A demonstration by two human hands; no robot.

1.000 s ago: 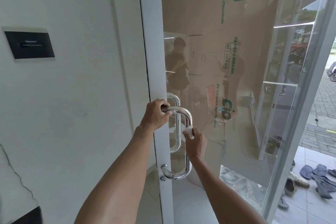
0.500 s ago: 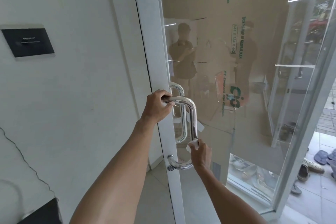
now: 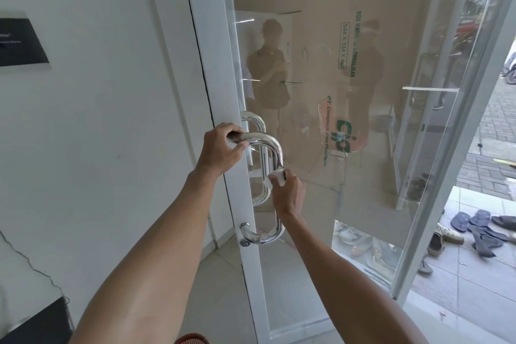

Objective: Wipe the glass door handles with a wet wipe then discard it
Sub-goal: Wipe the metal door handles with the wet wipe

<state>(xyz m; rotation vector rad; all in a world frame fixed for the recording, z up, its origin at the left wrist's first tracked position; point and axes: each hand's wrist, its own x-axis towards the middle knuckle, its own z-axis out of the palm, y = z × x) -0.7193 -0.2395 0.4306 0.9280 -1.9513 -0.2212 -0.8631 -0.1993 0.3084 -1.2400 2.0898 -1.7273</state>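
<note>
A polished steel D-shaped handle [image 3: 275, 227] is fixed to the white frame of the glass door [image 3: 363, 92]. A matching handle [image 3: 258, 123] shows through the glass on the far side. My left hand [image 3: 222, 148] grips the near handle's top horizontal bar by the frame. My right hand [image 3: 287, 193] holds a white wet wipe [image 3: 275, 177] wrapped against the handle's vertical bar, about halfway down.
A white wall [image 3: 111, 120] with a black plaque [image 3: 19, 42] lies left of the door. Cardboard with green print stands behind the glass. Several sandals and shoes [image 3: 480, 227] lie on the tiled floor to the right, beyond the open door's edge.
My right hand has slid the wipe down the vertical bar and back up to its middle. My left hand has stayed on the top bar.
</note>
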